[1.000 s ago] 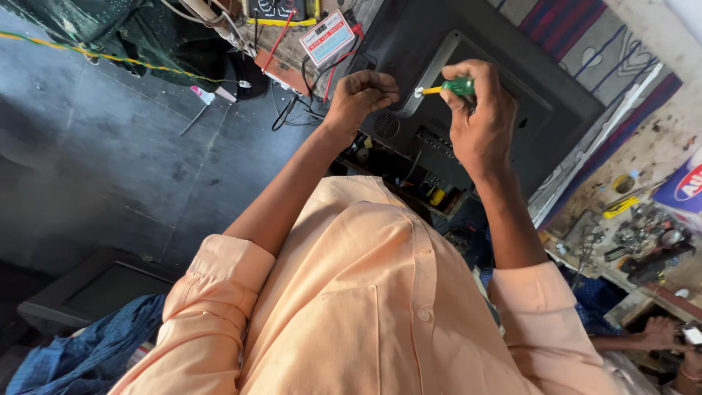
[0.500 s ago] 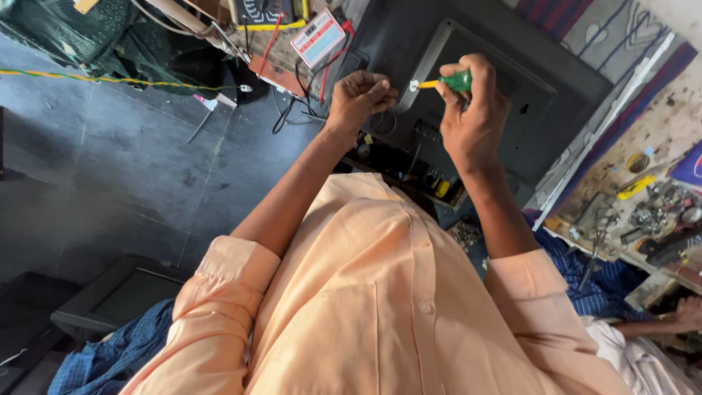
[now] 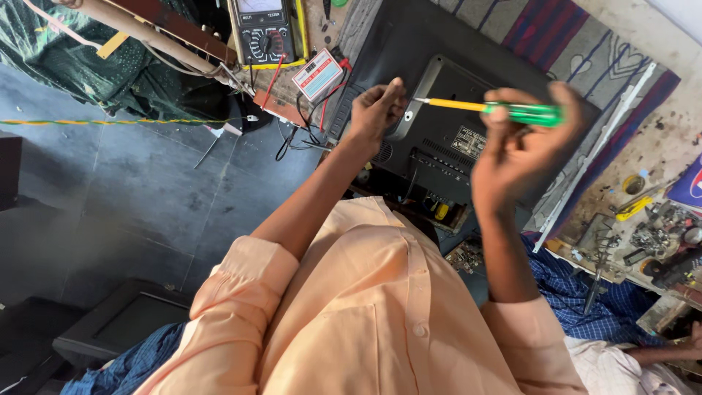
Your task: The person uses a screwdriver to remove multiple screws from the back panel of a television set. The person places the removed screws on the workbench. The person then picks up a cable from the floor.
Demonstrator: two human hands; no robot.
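A black flat-screen television [image 3: 439, 44] lies back-side up on a workbench, with a raised dark rear cover [image 3: 453, 124]. My right hand [image 3: 515, 150] grips a screwdriver [image 3: 497, 110] with a green handle and yellow shaft, its tip pointing left toward the cover's edge. My left hand [image 3: 373, 110] is closed with pinched fingers right at the screwdriver's tip; whether it holds a small part is too small to tell. My peach shirt [image 3: 365, 307] fills the lower middle.
A yellow-edged multimeter [image 3: 263, 29] and a small red-and-white tester [image 3: 318, 73] with wires lie left of the television. A striped cloth [image 3: 578, 36] lies under it. Loose screws and tools [image 3: 651, 234] cover the bench at right. Another person's blue checked sleeve [image 3: 578, 292] is nearby.
The screwdriver has swung from a short upright hold to lie nearly level, tip at my left fingers. My right hand moved right and blurred. The view shifted closer.
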